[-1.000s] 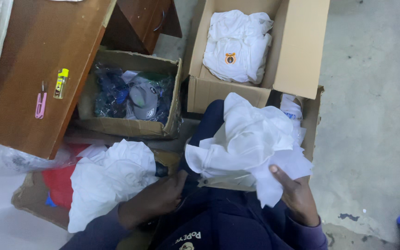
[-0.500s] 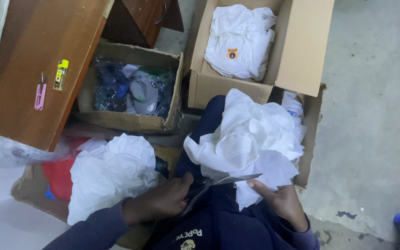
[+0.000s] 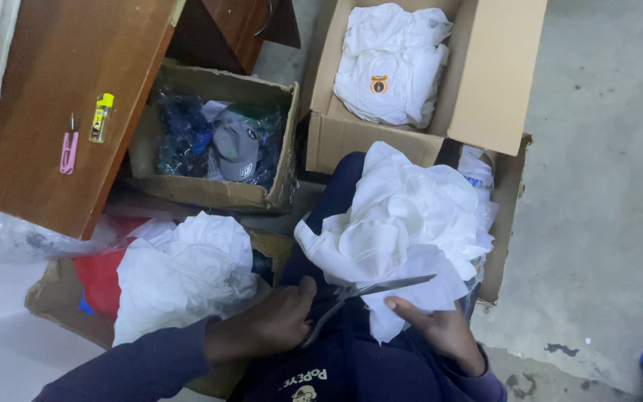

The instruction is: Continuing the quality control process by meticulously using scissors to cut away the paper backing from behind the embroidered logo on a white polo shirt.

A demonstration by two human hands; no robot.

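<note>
White crumpled cotton garment (image 3: 400,216) heaped on the lap — the right hand (image 3: 440,331) pinches a loose edge between thumb and fingers, holding it flat for the blades. Left hand (image 3: 273,324) is curled shut around the handles of long steel scissors (image 3: 373,294), tips over that edge. Another white cloth bundle (image 3: 184,272) waits beside — folded ones sit in the open cardboard box (image 3: 485,74).

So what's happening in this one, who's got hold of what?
A seated person has a heap of white cloth on their lap. The left hand holds scissors, blades lying across the cloth's lower edge, while the right hand grips that edge. More white cloth sits in a box to the left, and folded white garments fill an open cardboard box ahead.
</note>
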